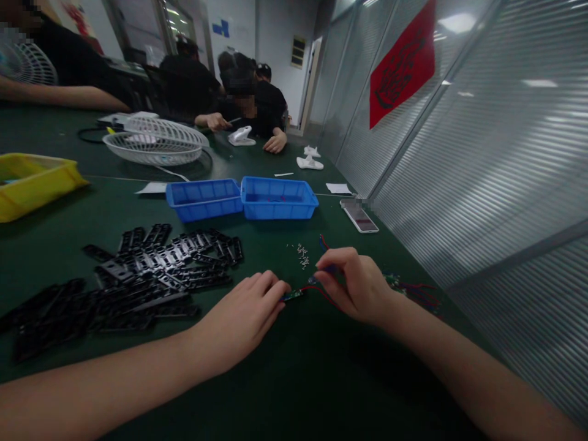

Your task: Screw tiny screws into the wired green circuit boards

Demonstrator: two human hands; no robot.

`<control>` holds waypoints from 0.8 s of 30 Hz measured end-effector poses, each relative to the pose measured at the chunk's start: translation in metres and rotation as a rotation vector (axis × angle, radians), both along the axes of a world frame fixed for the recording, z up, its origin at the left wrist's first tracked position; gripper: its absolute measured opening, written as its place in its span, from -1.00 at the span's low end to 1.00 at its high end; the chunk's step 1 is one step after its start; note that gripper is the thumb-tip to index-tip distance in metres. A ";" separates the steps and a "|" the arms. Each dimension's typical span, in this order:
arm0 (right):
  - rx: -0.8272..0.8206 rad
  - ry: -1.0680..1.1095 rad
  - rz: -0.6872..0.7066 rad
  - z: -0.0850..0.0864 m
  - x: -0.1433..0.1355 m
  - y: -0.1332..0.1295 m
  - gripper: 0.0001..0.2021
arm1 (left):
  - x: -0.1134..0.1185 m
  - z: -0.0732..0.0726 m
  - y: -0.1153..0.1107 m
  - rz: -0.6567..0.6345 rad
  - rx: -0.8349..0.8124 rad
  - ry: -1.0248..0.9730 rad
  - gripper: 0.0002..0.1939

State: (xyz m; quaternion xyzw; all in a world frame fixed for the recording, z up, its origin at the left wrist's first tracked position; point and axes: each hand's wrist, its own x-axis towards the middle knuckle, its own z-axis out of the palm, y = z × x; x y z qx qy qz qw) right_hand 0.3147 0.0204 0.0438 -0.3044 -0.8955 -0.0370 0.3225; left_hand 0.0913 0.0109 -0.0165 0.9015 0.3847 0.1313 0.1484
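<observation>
Near the middle of the green table, my left hand (pixel 252 312) has its fingers closed on one end of a small green circuit board (pixel 294 294). Red and dark wires (pixel 324 293) run from the board toward my right hand (pixel 356 285). The thumb and forefinger of that hand pinch a small wired part (pixel 316 278), partly hidden by the fingers. Small screws (pixel 303 254) lie scattered just beyond the hands. To the left is a heap of black plastic strips (pixel 160 269). More boards with red and blue wires (pixel 418 291) lie behind my right wrist.
Two blue bins (pixel 279 211) (pixel 206 210) stand beyond the heap, with a yellow bin (pixel 41 187) at far left. A phone (pixel 359 216) lies at the right edge. Further back are a white fan guard (pixel 156 144) and several people (pixel 245 107).
</observation>
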 end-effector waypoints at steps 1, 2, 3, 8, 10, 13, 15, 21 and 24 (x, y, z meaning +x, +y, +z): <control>0.005 0.002 0.004 0.000 0.001 0.001 -0.86 | 0.000 0.000 0.000 -0.003 -0.004 0.000 -0.75; -0.012 0.010 0.005 0.000 0.002 0.002 -0.85 | 0.000 0.001 0.000 -0.006 -0.008 -0.001 -0.75; -0.038 0.025 0.002 0.000 0.003 0.002 -0.83 | 0.000 0.002 0.001 -0.008 -0.013 0.000 -0.75; -0.133 0.168 -0.015 0.005 0.004 0.006 -0.69 | -0.001 0.002 0.000 -0.005 -0.024 0.002 -0.75; -0.166 0.212 -0.009 0.008 0.004 0.008 -0.69 | -0.001 0.002 0.000 -0.003 -0.026 0.003 -0.76; -0.272 0.253 -0.023 0.011 0.005 0.011 -0.73 | 0.000 0.003 0.001 -0.004 -0.032 0.005 -0.76; -0.323 0.279 -0.058 0.013 0.007 0.012 -0.79 | 0.000 0.004 0.001 -0.004 -0.035 0.006 -0.76; -0.326 0.213 -0.113 0.019 0.009 0.013 -0.83 | -0.001 0.002 0.002 -0.008 -0.025 0.000 -0.77; -0.238 0.044 -0.215 0.020 0.008 0.010 -0.76 | -0.001 0.001 0.002 -0.006 -0.020 0.000 -0.77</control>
